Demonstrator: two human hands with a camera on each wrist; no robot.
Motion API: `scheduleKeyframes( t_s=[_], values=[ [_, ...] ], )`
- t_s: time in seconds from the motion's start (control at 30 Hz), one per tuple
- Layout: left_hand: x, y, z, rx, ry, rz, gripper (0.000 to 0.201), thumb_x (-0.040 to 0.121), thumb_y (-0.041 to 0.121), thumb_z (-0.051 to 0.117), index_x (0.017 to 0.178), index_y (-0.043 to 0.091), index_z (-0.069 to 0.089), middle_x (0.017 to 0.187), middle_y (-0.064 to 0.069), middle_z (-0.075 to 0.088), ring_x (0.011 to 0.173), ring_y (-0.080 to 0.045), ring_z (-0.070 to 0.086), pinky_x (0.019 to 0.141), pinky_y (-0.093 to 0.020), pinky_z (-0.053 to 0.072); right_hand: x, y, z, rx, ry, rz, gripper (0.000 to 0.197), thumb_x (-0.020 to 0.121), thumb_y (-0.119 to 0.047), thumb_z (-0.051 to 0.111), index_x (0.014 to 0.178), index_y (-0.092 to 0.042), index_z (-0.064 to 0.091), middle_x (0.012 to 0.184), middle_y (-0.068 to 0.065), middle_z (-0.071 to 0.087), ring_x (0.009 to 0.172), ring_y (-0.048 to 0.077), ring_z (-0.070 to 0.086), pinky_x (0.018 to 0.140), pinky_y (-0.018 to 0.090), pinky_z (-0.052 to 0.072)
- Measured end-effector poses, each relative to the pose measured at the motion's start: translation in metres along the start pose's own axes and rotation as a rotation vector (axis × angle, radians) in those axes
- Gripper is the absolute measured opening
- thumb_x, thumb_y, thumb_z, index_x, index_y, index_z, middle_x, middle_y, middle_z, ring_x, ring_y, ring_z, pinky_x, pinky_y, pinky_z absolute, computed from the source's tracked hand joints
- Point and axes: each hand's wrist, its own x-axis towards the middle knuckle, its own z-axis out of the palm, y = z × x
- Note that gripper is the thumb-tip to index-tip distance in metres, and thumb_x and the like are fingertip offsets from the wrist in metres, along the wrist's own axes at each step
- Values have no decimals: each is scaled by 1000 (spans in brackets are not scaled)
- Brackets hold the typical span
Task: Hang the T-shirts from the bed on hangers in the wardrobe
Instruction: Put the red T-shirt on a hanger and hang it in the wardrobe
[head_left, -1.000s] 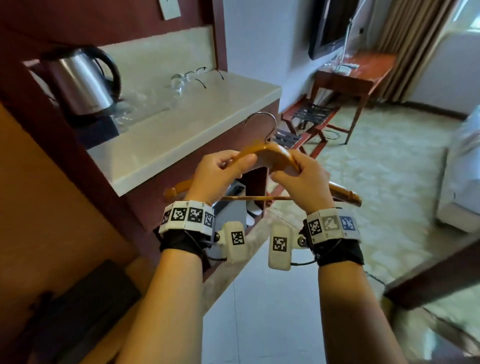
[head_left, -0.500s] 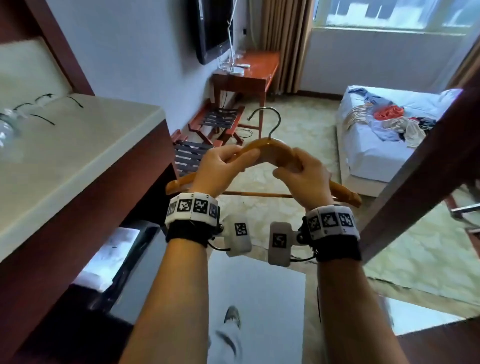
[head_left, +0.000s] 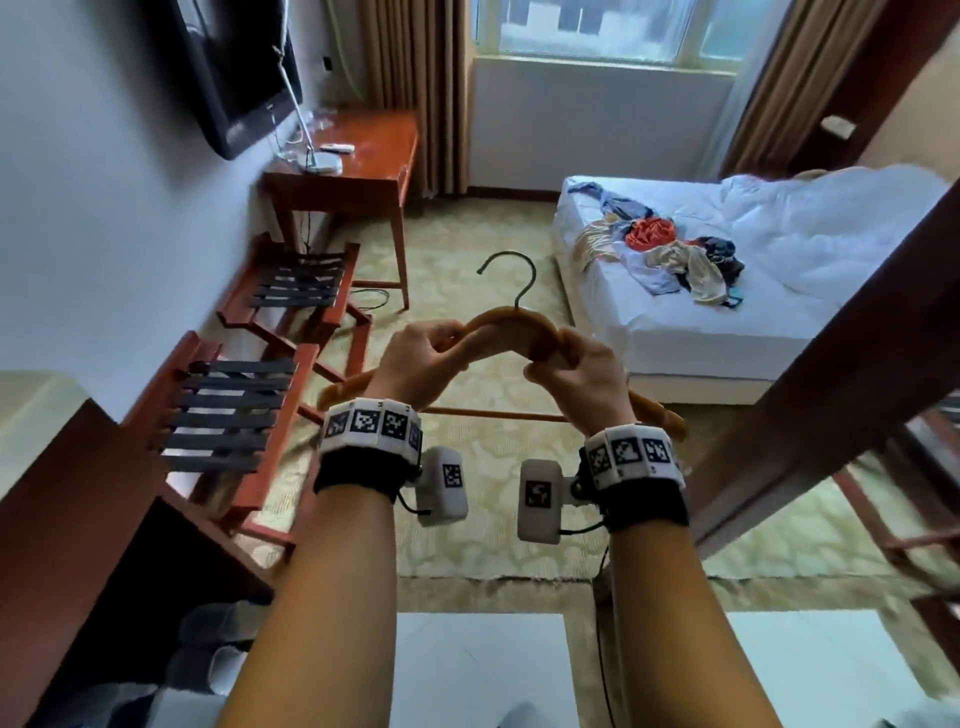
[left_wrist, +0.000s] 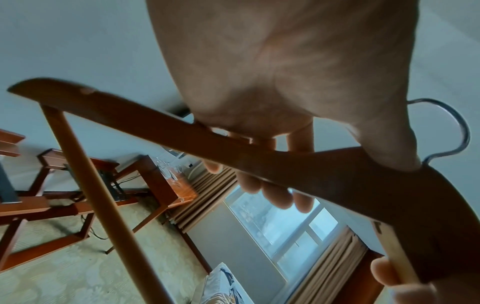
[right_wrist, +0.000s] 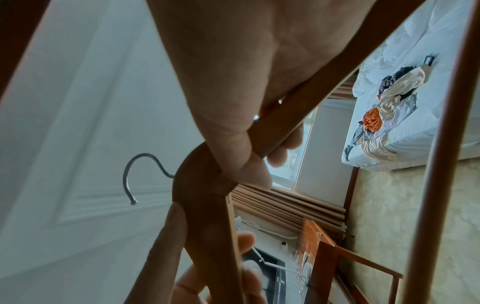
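Observation:
A wooden hanger (head_left: 511, 327) with a metal hook (head_left: 511, 273) is held level at chest height in both hands. My left hand (head_left: 423, 358) grips its left arm near the middle, fingers curled round the wood (left_wrist: 259, 164). My right hand (head_left: 576, 376) grips the right arm (right_wrist: 291, 121) in the same way. A heap of T-shirts (head_left: 670, 254), orange, cream, blue and dark, lies on the white bed (head_left: 649, 332) ahead to the right; the T-shirts (right_wrist: 384, 115) also show in the right wrist view. The wardrobe is out of view.
Two folding luggage racks (head_left: 234, 410) stand along the left wall, a wooden desk (head_left: 353, 166) and wall television (head_left: 228, 78) beyond them. A dark wooden frame (head_left: 831, 374) crosses the right side. Patterned carpet (head_left: 467, 519) lies between me and the bed. A counter edge (head_left: 62, 467) is at left.
My view has swung right, away from the counter with the kettle, toward the room and the bed. Both hands keep the same hold on the hanger.

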Motion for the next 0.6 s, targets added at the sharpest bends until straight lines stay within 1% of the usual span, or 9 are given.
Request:
scheduleKeyframes(
  t_s=[0.07, 0.17, 0.23, 0.3, 0.33, 0.4, 0.5, 0.57, 0.6],
  values=[
    [42, -14, 4, 27, -44, -13, 68, 73, 82, 45, 90, 23, 73, 75, 6, 69, 77, -14, 65, 74, -37, 50, 37, 9, 3, 30, 41, 20, 14, 58, -46, 67, 69, -50, 59, 62, -15, 59, 75, 19, 61, 90, 59, 46],
    [104, -37, 13, 53, -115, -24, 65, 72, 81, 49, 91, 24, 73, 79, 1, 69, 81, -21, 65, 76, -43, 50, 95, 24, 9, 22, 64, 30, 11, 60, -42, 69, 64, -42, 58, 59, -14, 57, 72, 19, 60, 90, 58, 46],
    [150, -55, 22, 38, -126, -31, 60, 72, 80, 56, 93, 26, 73, 83, -3, 71, 82, -24, 65, 76, -46, 51, 141, 38, 14, 42, 64, 33, 11, 59, -43, 69, 66, -45, 60, 59, -14, 58, 73, 20, 61, 90, 58, 46],
    [200, -73, 32, 1, -93, -29, 59, 71, 79, 60, 91, 26, 74, 77, -3, 70, 73, -18, 62, 69, -42, 48, 194, 53, 19, 56, 59, 26, 15, 57, -47, 67, 70, -52, 61, 59, -13, 59, 73, 19, 61, 89, 58, 47],
    [225, -80, 37, -16, -73, -31, 59, 70, 80, 61, 88, 26, 74, 73, -4, 68, 68, -15, 58, 66, -39, 44, 221, 60, 20, 61, 54, 25, 16, 56, -48, 67, 71, -52, 61, 59, -12, 58, 73, 18, 60, 88, 57, 47],
    [276, -90, 45, -29, -36, -50, 59, 69, 80, 63, 83, 25, 74, 68, -5, 65, 64, -12, 53, 64, -37, 40, 275, 72, 20, 51, 21, 24, 17, 57, -48, 68, 73, -49, 62, 62, -10, 61, 73, 18, 60, 86, 54, 49],
    [348, -92, 47, 0, -13, -61, 51, 71, 78, 63, 75, 28, 70, 60, 8, 55, 58, -9, 47, 61, -35, 37, 354, 83, 14, 27, -33, 23, 14, 62, -45, 72, 72, -41, 64, 67, -7, 66, 74, 17, 64, 81, 48, 52],
    [384, -95, 44, 10, 22, -61, 44, 72, 77, 64, 69, 33, 67, 56, 12, 52, 55, -7, 45, 59, -32, 36, 393, 88, 11, -40, -31, 27, 13, 68, -39, 74, 78, -35, 67, 71, -7, 67, 77, 17, 65, 83, 47, 52],
    [406, -99, 42, 6, 38, -59, 44, 72, 77, 64, 67, 33, 66, 55, 12, 51, 54, -7, 44, 58, -31, 36, 416, 91, 10, -68, -22, 31, 17, 68, -40, 71, 83, -33, 69, 74, -6, 69, 81, 19, 65, 85, 47, 52]
  ],
)
